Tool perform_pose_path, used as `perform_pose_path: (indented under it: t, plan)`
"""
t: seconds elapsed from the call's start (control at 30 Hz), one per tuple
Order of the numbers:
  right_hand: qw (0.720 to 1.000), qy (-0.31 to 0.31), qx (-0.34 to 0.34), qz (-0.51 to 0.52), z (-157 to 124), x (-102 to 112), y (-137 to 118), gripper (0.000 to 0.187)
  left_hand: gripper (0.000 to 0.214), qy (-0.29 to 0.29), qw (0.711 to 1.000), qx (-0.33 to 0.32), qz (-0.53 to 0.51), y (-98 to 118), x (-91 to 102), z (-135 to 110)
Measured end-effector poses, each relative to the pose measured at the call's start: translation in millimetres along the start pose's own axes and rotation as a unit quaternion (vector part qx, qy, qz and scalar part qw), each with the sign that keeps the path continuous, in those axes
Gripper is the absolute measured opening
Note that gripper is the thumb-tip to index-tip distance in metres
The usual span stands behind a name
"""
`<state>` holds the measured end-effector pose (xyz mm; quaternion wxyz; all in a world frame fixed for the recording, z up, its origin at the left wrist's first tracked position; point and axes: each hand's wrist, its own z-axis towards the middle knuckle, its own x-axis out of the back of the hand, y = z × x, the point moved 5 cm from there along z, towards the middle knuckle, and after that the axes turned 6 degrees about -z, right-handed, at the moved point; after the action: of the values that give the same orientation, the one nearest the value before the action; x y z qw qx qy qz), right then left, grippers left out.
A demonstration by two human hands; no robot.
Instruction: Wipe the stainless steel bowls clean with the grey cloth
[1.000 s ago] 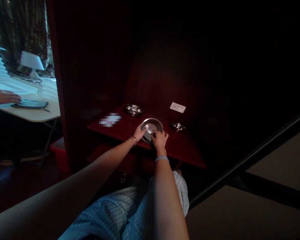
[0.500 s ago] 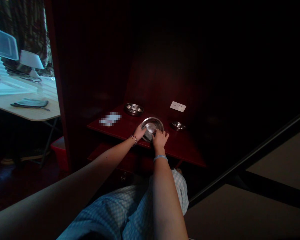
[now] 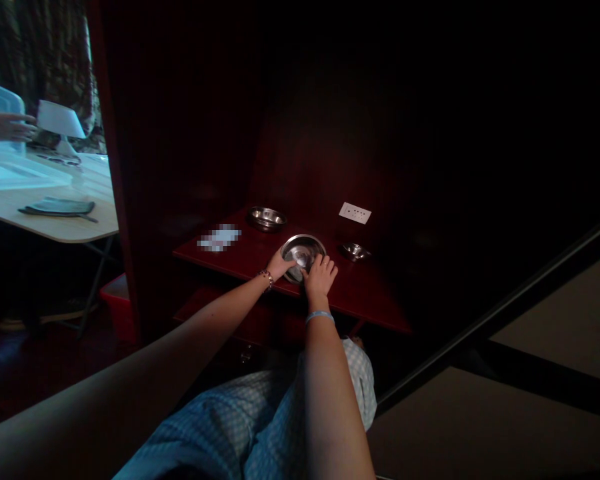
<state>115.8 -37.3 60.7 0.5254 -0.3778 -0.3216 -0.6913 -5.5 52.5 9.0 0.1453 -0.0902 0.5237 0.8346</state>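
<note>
Round metal bowl (image 3: 303,247) at the front of a dark red desktop (image 3: 367,300), between the two hands, tilted or flat hard to tell. Left hand (image 3: 279,266) at its left side, pinching the rim: thumb laid over the inside, fingers outside and mostly hidden. Right hand (image 3: 321,276) at the right rim, fingers slightly spread, thumb toward the interior; whether it pinches, cannot tell. Beaded bracelet (image 3: 267,280) on left wrist, pale blue band (image 3: 319,315) on right. Behind, to the left, more metal bowlware (image 3: 267,219); to the right, a smaller metal bowl (image 3: 355,252). White socket plate (image 3: 355,213) on the back wall. Far left, another person's hand (image 3: 7,125) above a pale table (image 3: 75,230) bearing a lamp (image 3: 61,120) and a folded cloth (image 3: 57,206).
</note>
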Motion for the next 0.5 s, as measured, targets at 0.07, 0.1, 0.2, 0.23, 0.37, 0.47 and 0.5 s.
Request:
perform_pose_path:
  t: [0.07, 0.1, 0.2, 0.23, 0.37, 0.47, 0.5]
  plan:
    - [1.000, 0.005, 0.002, 0.004, 0, 0, 0, 0.052, 0.060, 0.006, 1.000, 0.000, 0.001, -2, 1.4, 1]
    - [1.000, 0.006, 0.007, 0.007, 0, 1, -1, 0.051, 0.059, 0.010, 1.000, 0.000, 0.002, -2, 1.9, 1]
    - [0.999, 0.014, 0.040, 0.021, 0, 8, -3, 0.044, 0.057, 0.030, 1.000, 0.000, 0.006, -3, 3.0, 2]
    - [0.998, 0.017, 0.054, 0.025, 0, 12, -4, 0.041, 0.056, 0.036, 0.999, 0.000, 0.007, -2, 3.1, 2]
    - [0.997, 0.022, 0.059, 0.036, 0, 31, 0, 0.036, 0.054, 0.047, 0.999, 0.001, 0.012, 0, 3.2, 0]
    - [0.998, -0.019, 0.041, 0.049, -1, 38, 6, 0.038, 0.053, 0.047, 0.999, -0.006, 0.011, 0, 3.8, 0]
    - [0.996, -0.044, 0.056, 0.055, -1, 38, 6, 0.038, 0.052, 0.046, 0.999, -0.007, 0.010, 0, 4.0, 0]
